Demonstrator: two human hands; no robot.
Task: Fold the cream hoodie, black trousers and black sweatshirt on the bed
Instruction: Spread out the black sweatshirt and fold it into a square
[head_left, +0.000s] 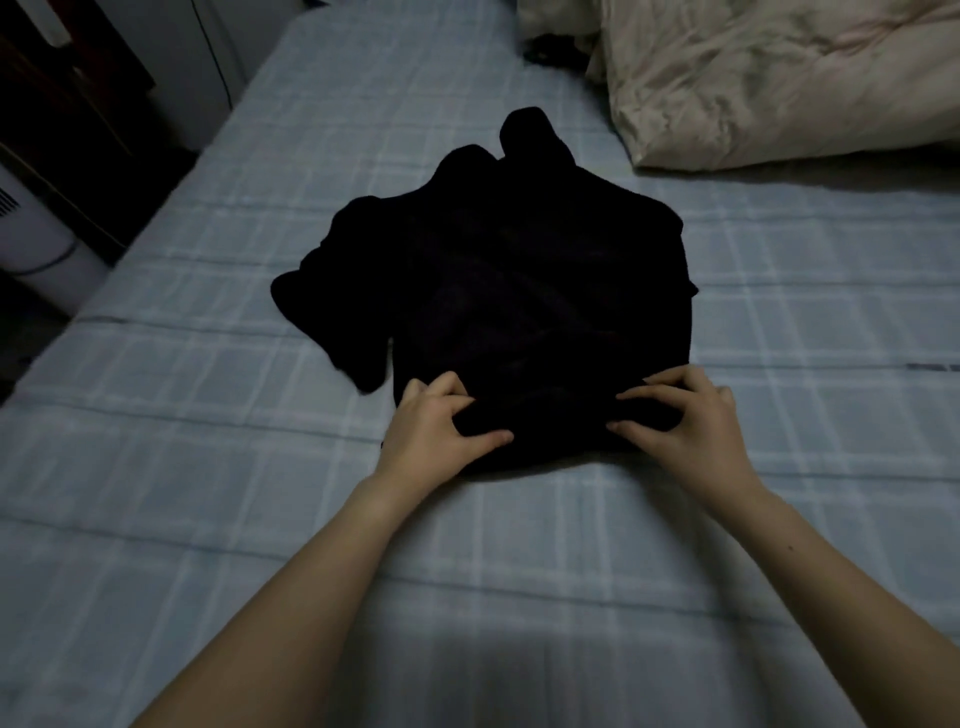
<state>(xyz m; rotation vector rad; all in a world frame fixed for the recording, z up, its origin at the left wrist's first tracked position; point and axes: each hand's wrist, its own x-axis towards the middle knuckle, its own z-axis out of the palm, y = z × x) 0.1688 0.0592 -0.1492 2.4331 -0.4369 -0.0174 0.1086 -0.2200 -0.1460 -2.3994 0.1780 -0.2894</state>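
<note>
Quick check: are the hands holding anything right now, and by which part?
Both hands, left hand and right hand, pinch the black garment by its near edge, one at each near corner; the rest lies on the bed.

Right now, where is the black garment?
In the head view, the black garment lies mid-bed on the checked sheet, its near edge gripped by both hands, left of the cream duvet.

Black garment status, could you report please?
Both hands, left and right, gripping near hem. Black garment spread on bed. Nothing obstructing.
</note>
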